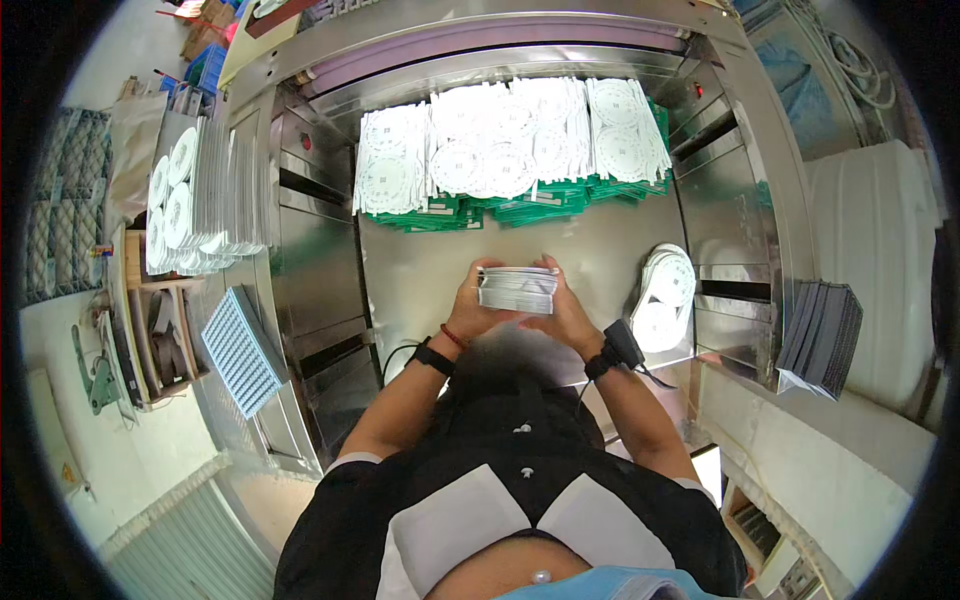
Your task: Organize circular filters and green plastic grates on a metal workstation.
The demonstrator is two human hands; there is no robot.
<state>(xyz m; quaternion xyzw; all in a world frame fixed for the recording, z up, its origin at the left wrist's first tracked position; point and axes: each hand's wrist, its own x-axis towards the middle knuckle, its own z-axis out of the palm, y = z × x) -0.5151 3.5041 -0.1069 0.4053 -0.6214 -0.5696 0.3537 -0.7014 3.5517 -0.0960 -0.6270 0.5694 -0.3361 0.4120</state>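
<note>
Between my two hands is a stack of thin white circuit boards [517, 289], edges facing up, over the steel worktop [430, 262]. My left hand [470, 306] grips its left end and my right hand [571, 312] its right end, both closed round it. On the far side of the worktop stand several piles of white boards with round patterns [480, 140]. Green boards [540, 204] show beneath them. To the right of my right hand lies a smaller pile of white round-shaped boards [664, 300].
Metal side walls [318, 235] flank the worktop, and a pinkish roller [480, 46] spans the far end. A tall stack of white boards [215, 195] and a light blue ridged tray [243, 350] sit at left. Dark slotted racks [822, 338] stand at right.
</note>
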